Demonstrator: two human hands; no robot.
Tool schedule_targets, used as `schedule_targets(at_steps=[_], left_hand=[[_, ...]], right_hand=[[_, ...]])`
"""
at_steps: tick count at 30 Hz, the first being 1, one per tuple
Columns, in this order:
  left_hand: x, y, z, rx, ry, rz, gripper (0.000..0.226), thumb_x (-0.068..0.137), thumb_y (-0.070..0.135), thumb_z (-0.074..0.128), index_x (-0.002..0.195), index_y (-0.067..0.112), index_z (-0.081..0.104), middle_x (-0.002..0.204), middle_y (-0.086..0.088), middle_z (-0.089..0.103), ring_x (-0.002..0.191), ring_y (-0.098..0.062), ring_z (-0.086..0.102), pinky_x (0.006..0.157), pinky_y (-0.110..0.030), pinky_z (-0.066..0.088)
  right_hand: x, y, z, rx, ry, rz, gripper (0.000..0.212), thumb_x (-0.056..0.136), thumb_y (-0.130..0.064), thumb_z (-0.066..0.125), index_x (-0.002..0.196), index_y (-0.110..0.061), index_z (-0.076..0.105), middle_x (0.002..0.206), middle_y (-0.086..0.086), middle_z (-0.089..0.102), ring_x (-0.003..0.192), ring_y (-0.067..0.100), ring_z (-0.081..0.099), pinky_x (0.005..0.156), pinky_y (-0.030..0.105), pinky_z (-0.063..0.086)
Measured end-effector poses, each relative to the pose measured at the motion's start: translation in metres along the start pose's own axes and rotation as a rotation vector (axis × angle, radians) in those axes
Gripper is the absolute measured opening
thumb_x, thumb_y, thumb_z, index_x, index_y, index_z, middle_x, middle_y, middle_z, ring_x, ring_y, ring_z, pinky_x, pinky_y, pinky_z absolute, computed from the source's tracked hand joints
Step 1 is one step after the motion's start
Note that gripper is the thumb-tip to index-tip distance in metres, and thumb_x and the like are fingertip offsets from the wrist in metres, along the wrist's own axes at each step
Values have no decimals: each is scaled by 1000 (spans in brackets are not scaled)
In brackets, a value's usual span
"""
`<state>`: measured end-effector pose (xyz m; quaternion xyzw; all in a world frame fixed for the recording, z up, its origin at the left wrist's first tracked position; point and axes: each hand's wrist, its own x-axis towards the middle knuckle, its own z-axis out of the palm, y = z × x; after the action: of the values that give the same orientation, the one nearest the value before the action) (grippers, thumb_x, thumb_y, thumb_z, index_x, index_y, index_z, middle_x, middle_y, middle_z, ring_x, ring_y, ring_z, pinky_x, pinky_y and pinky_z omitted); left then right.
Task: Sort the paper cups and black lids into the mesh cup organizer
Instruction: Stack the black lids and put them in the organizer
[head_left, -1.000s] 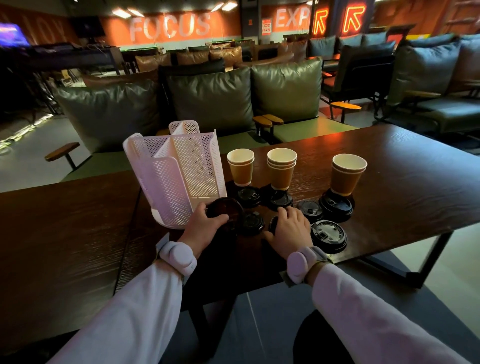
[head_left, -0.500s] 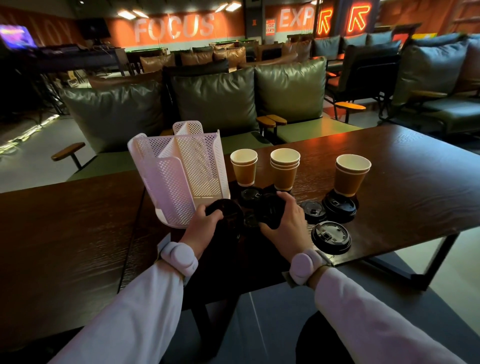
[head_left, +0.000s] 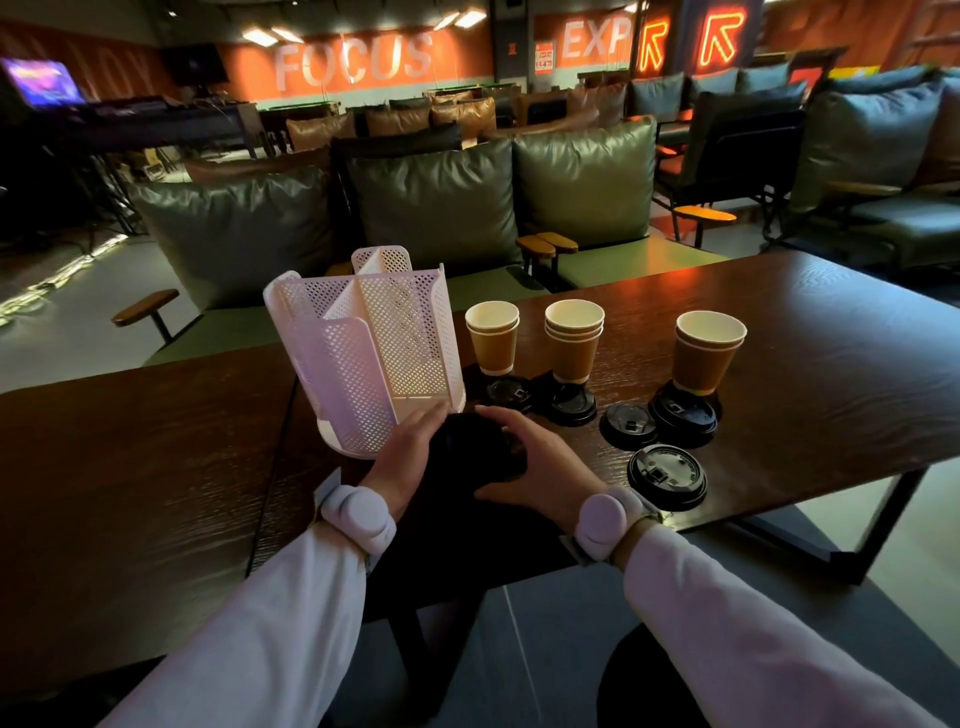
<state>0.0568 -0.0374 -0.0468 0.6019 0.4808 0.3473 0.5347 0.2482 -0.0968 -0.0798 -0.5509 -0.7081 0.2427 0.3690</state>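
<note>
Well, dark wooden table (head_left: 779, 332) — dim lounge, green sofa (head_left: 441, 208) behind.

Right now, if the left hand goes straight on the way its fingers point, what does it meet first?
Probably the organizer: the left hand points up and slightly right at its open front base, with black lids beside it. Depth is unclear.

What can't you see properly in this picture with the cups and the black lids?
- Head view: the black lids between the left hand and right hand blur into one dark shape; their number is unclear.
- The lids under the three cup stacks are partly covered by the cups.
- The mesh organizer compartments: the walls hide their floors.
- Writing on the nearest lid: too small.
</note>
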Motion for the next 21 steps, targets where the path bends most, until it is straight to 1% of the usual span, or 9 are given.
schedule_targets(at_steps=[1,3,6,8,11,13,15,18,21], left_hand=[[-1,0,0,11,-28,-18,58,83,59,59,118,15,68,121,-9,70,118,-27,63,112,-51,40],[-2,0,0,67,-40,-41,60,76,63,63,116,19,69,116,-2,72,113,-23,65,110,-49,43],[1,-2,0,98,-2,-18,37,88,42,64,115,18,69,113,-5,73,109,-24,67,106,-50,46],[3,-2,-1,88,31,-15,28,93,28,63,117,15,68,112,-9,72,108,-26,67,105,-50,48],[5,-3,-3,49,46,-27,29,94,21,61,124,18,63,117,-11,68,109,-27,65,98,-42,52],[6,-3,-5,26,28,-17,29,94,19,61,123,22,61,117,-10,67,106,-24,65,86,-34,53],[5,-4,-6,4,2,-11,29,94,17,62,121,23,61,117,-8,66,105,-23,65,86,-35,53],[5,-4,-4,18,11,9,27,91,18,64,117,26,61,115,-5,68,103,-22,67,93,-39,54],[8,-3,-3,50,38,42,25,92,26,67,116,24,62,110,0,69,99,-15,67,80,-26,53]], right_hand=[[1,-1,0,1,-20,-20,93,65,-49,82,141,-53,28,128,-50,35,119,-22,37,96,6,34],[4,1,0,-10,-42,-49,92,68,-49,82,143,-52,27,146,-40,25,129,-19,27,99,3,27],[7,9,6,-55,23,-59,84,73,-47,81,143,-39,36,155,-12,26,134,3,35,107,19,33],[6,11,9,-21,60,-35,73,79,-44,76,142,-39,38,148,-12,36,126,3,44,105,24,40],[6,11,13,-7,29,28,64,88,-45,66,140,-53,29,133,-22,44,120,-5,43,97,14,36],[6,9,16,16,7,60,61,88,-60,55,140,-56,24,129,-26,41,116,-13,39,91,4,30],[7,8,20,37,37,64,63,86,-72,45,142,-53,24,130,-25,41,116,-11,40,87,1,30],[10,11,23,35,94,48,52,94,-52,50,141,-50,29,136,-18,44,120,-2,44,90,8,32],[14,11,22,16,80,16,51,96,-34,52,140,-50,32,140,-18,44,118,-3,47,91,7,34]])
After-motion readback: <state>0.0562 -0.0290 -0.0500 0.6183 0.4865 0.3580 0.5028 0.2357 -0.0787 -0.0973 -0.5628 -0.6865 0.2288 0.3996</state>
